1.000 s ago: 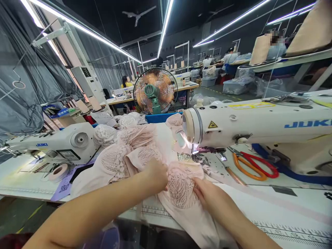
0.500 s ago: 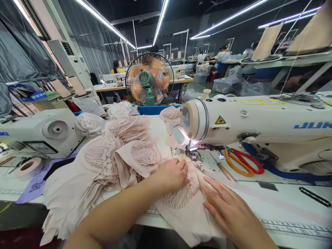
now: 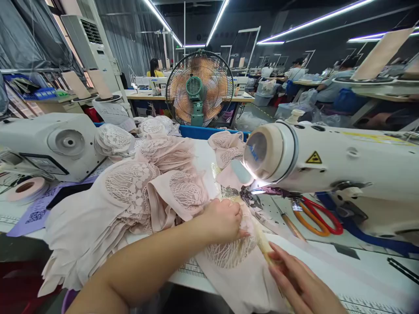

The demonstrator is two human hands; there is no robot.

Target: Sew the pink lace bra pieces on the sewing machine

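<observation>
Blue JUKI lettering (image 3: 253, 152) is seen on the end cap of the right sewing machine (image 3: 343, 159), whose arm is marked with a warning triangle (image 3: 314, 158), while a QR code (image 3: 36, 216) is borne by the purple sheet (image 3: 20, 226) at left.

A table (image 3: 376, 253) bears lace garments (image 3: 131, 187) and scissors (image 3: 338, 224).

Left grip (image 3: 225, 221) now over lace (image 3: 231, 254)
</observation>
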